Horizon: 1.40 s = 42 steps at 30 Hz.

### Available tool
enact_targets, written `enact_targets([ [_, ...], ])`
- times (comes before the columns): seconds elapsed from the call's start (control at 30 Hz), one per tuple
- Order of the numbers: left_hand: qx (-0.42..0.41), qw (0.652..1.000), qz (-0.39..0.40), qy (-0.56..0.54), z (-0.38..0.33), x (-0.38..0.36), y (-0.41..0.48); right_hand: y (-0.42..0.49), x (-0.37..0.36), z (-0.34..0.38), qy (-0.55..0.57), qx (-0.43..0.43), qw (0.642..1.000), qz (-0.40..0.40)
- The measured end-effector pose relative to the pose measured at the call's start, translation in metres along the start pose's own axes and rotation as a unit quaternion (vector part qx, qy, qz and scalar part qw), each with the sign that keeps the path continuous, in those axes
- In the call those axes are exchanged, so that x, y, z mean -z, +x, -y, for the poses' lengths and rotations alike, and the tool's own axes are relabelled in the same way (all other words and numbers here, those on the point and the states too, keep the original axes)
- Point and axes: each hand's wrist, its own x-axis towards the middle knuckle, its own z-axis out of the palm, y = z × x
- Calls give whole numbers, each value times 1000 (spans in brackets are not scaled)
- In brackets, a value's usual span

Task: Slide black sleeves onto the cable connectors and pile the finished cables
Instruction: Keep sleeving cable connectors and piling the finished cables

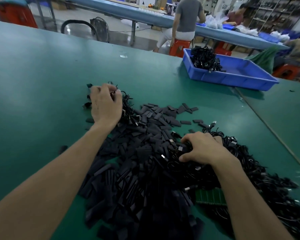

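- Left hand [105, 105]: fingers curled round strands of the small cable pile [127, 108] beneath it.
- Right hand [203, 148]: fingers clawed into the cable heap [253, 172].
- Black sleeves [145, 153] heaped between both hands.
- Blue tray [232, 80] well beyond the right hand, holding cables.

The green counter [42, 75] bears a heap of black sleeves [137, 170] between left grip [106, 106] and right grip [203, 148], a small cable bunch [127, 105] under the left, a cable tangle [249, 170] under the right, and a blue tray [232, 80] well beyond it.

Flat black sleeves [145, 153] heaped mid-table, tangled black cables [249, 170] piled just right.
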Motion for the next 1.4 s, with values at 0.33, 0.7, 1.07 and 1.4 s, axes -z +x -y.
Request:
enact_targets([
  [0.33, -161, 973, 158, -42, -11, -10, -86, 2, -21, 0, 96, 44, 991, -80],
  [0.7, -377, 853, 360, 24, -57, -9, -146, 46, 28, 3, 264, -21, 866, -424],
  [1.07, -411, 842, 284, 204, -52, -52, -125, 43, 31, 5, 140, 14, 961, -237],
  [1.4, -525, 786, 247, 213, -38, -52, -121, 17, 28, -2, 189, 5, 963, -190],
])
